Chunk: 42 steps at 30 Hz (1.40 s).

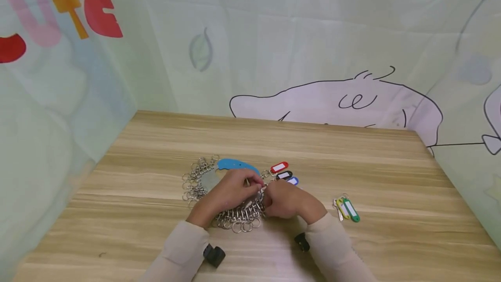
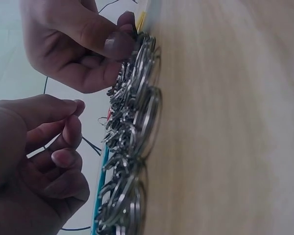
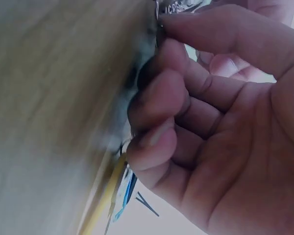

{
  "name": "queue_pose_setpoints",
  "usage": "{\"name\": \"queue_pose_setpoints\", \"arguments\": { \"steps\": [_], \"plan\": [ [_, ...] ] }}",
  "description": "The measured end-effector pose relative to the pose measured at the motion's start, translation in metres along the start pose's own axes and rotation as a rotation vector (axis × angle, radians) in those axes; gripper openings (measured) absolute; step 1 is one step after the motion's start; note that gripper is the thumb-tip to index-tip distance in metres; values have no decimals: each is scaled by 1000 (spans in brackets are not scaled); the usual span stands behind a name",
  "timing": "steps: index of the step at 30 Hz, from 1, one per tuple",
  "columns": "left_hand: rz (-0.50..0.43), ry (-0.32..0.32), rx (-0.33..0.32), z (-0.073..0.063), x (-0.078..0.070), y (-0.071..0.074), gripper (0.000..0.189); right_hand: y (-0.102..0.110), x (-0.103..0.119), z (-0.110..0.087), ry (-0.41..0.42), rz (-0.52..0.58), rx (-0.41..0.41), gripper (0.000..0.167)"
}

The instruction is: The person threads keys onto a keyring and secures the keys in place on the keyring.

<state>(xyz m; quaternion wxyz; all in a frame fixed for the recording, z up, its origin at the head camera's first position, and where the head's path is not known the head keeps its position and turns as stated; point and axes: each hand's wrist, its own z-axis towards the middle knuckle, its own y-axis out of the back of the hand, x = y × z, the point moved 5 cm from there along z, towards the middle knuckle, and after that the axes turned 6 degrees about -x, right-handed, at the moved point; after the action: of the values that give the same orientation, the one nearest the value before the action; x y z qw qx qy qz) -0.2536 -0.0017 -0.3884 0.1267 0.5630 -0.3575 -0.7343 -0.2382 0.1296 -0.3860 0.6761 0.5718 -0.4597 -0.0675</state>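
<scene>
Metal key rings with clasps [image 1: 244,223] fan out around the edge of a curved, flat blue-and-grey piece [image 1: 236,164] on the table. My right hand [image 1: 283,198] is at the right side of this ring cluster. Between its thumb and index finger it pinches a metal key ring [image 3: 158,9], mostly hidden by the fingers. Over the middle of the cluster is my left hand [image 2: 36,161], thumb and index fingertips together, other fingers curled. I see nothing between them in the left wrist view. A red key tag [image 1: 279,167], a black key tag [image 1: 284,175] and a blue key tag [image 1: 292,180] lie just beyond the right hand.
Farther right on the wooden table [image 1: 391,177] lie a yellow key tag [image 1: 343,209] and a green key tag [image 1: 351,210] beside a silver key [image 1: 338,210]. Printed cloth walls [image 1: 274,47] stand behind and at the sides of the table.
</scene>
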Motion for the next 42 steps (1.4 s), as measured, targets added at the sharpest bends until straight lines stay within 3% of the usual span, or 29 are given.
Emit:
{"name": "queue_pose_setpoints", "arguments": {
  "steps": [7,14,23,27,34,37,42],
  "plan": [
    [-4,-20,-1,1,-2,0,11,7,-2,-3,48,10,-32,39],
    [13,-21,-1,1,-3,0,13,6,10,-1,62,37,-78,24],
    [7,-26,-12,1,-4,2,12,-6,16,3,-19,-155,-112,38],
    [3,-29,-6,1,-4,2,11,-5,15,2,40,-107,-91,37],
    [7,-27,-1,2,-4,2,13,15,7,-7,79,80,-86,15],
    [-6,-30,35,1,-3,0,14,25,1,-11,69,114,-129,13],
    [-33,-98,171,-2,-3,-10,18,32,-5,-12,56,140,-173,15]
  ]
}}
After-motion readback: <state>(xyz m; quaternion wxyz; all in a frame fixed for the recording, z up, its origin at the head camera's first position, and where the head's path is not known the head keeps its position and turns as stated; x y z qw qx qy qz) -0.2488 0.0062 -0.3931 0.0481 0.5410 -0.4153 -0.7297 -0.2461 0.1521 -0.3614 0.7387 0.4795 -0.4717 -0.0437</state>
